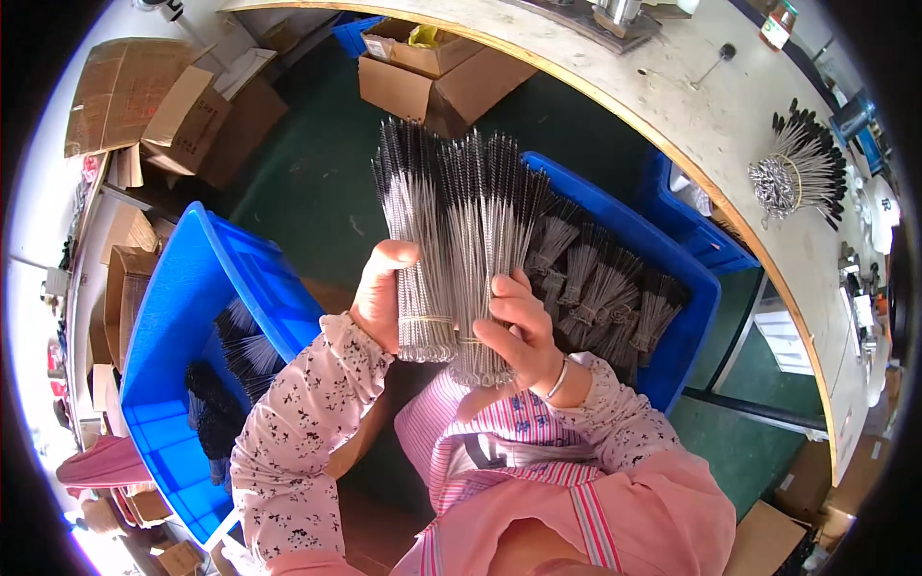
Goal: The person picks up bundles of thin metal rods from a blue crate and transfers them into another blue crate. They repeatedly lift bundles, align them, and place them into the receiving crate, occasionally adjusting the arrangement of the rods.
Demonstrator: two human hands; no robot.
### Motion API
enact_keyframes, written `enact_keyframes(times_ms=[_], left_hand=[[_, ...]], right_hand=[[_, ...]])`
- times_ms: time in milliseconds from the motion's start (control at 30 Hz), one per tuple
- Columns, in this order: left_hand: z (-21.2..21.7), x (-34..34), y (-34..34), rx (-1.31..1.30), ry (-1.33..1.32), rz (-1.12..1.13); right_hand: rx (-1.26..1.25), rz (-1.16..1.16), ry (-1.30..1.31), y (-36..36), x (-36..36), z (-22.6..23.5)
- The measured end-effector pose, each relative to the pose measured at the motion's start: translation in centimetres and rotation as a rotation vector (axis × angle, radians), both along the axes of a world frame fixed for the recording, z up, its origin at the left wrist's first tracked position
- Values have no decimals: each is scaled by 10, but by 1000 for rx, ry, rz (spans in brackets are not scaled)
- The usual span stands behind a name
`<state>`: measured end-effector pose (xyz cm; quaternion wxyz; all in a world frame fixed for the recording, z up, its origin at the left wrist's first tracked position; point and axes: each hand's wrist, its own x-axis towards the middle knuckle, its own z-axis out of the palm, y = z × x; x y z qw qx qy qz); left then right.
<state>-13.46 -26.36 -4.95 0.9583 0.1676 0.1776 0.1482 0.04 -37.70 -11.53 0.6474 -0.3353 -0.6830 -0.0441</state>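
In my left hand (376, 293) is a bundle of wire tube brushes (420, 240), black bristles up and looped wire ends down, with a rubber band round the lower part. A second bundle of tube brushes (485, 226), also banded, stands close beside it in my right hand (526, 331), whose fingers wrap its right side. Both bundles are upright in front of my lap, their sides nearly touching. Behind them a blue crate (706, 322) on the right holds several more banded brush bundles (595, 288).
Another blue crate (158, 360) on my left holds dark brushes (206, 398). A curved-looking workbench (711, 125) runs along the far and right sides, bearing a fanned brush bundle (797, 173). Cardboard boxes (423, 86) stand beyond on the green floor (317, 154).
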Motion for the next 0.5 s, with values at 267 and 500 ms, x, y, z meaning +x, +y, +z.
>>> enact_keyframes(times_ms=[267, 500], left_hand=[[-1, -2, 1, 84, 88, -21], [-7, 4, 8, 156, 20, -77]], right_hand=[[-149, 68, -6, -10, 37, -26], [-1043, -1248, 512, -35, 152, -272]])
